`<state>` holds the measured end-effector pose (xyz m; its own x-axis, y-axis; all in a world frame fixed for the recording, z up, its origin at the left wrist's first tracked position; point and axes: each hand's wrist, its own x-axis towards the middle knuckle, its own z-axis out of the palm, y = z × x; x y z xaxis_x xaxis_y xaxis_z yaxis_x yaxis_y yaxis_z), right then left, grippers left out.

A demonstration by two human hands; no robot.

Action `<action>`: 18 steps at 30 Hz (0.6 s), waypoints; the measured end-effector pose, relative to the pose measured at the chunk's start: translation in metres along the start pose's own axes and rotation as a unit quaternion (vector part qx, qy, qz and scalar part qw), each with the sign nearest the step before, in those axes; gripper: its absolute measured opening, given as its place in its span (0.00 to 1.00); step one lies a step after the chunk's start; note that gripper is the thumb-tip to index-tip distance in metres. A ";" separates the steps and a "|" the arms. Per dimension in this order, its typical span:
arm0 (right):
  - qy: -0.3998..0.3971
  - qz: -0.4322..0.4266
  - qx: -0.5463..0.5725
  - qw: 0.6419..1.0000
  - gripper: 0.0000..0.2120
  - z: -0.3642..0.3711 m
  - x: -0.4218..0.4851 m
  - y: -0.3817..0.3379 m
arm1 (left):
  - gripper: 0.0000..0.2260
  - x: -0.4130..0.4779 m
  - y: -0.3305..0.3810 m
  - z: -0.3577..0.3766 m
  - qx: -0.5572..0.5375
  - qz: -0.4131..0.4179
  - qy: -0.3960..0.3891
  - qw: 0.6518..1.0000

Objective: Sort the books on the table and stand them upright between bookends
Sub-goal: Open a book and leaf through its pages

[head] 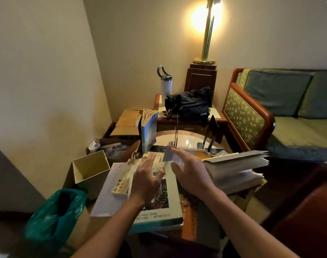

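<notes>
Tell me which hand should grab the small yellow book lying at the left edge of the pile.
Left. The left hand is open right beside the yellow book. The right hand is farther off, on the other side, at a blurred pale sheet.

The small label (pixel 204 113) on the front of the black bag (pixel 190 103) reads roughly "LIPAND", while the Chinese characters down the yellow book (pixel 120 183) and the print on the other covers are too blurred to read.

Left hand (pixel 146 175) and right hand (pixel 192 174) reach over scattered books (pixel 159 216).
</notes>
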<state>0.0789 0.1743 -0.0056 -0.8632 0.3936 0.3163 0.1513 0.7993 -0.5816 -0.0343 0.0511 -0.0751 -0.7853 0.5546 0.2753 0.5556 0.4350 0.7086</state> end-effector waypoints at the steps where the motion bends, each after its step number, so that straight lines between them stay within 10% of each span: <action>1: 0.012 -0.001 -0.015 1.000 0.23 -0.006 -0.011 0.005 | 0.29 -0.005 0.006 0.006 0.002 0.010 -0.015 1.000; 10: 0.132 0.015 -0.058 0.989 0.22 -0.061 -0.073 0.062 | 0.41 0.006 0.082 0.059 0.099 0.235 -0.151 0.955; 18: 0.201 0.210 0.018 0.957 0.30 -0.059 -0.097 0.113 | 0.33 0.022 0.120 0.084 0.214 0.411 -0.154 0.873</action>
<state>0.2086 0.2537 -0.0578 -0.4746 0.8249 0.3071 0.4210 0.5191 -0.7438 0.0380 0.1748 -0.0387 0.0009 0.9398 0.3418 0.9995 -0.0114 0.0287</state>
